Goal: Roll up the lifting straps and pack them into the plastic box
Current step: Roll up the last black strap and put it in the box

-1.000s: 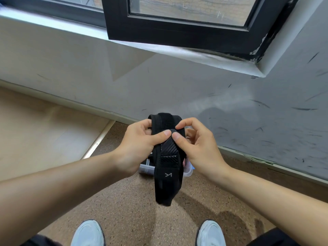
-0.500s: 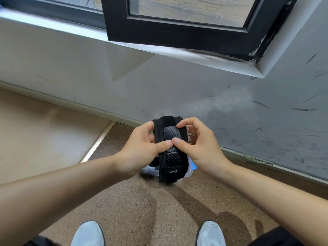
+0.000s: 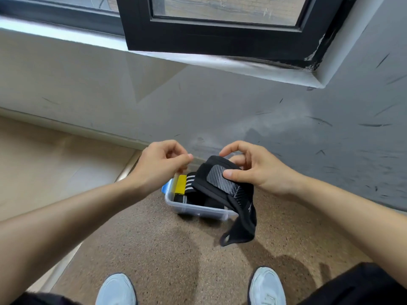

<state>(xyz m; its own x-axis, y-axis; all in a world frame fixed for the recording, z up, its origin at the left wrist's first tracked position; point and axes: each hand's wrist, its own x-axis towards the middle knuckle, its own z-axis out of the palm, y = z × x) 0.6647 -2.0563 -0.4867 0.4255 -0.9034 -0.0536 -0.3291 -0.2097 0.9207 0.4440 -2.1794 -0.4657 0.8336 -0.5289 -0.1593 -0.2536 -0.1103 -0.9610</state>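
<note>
My right hand (image 3: 253, 167) grips a black lifting strap (image 3: 233, 194) with a carbon-pattern patch, thumb pressed on the patch; its loose end hangs down to the right. My left hand (image 3: 159, 162) hovers left of the strap with fingers curled, holding nothing. Below on the floor sits a clear plastic box (image 3: 198, 209) holding a black strap with white stripes (image 3: 190, 183) and a yellow item (image 3: 179, 183).
The grey wall (image 3: 286, 128) rises just behind the box, with an open black window frame (image 3: 220, 38) above. A metal strip (image 3: 125, 170) divides the speckled floor from a beige floor at left. My white shoes (image 3: 116, 289) stand at the bottom.
My left hand has let go of the strap and drawn away to the left. The strap has loosened in my right hand, its end dropping to the right, uncovering the box.
</note>
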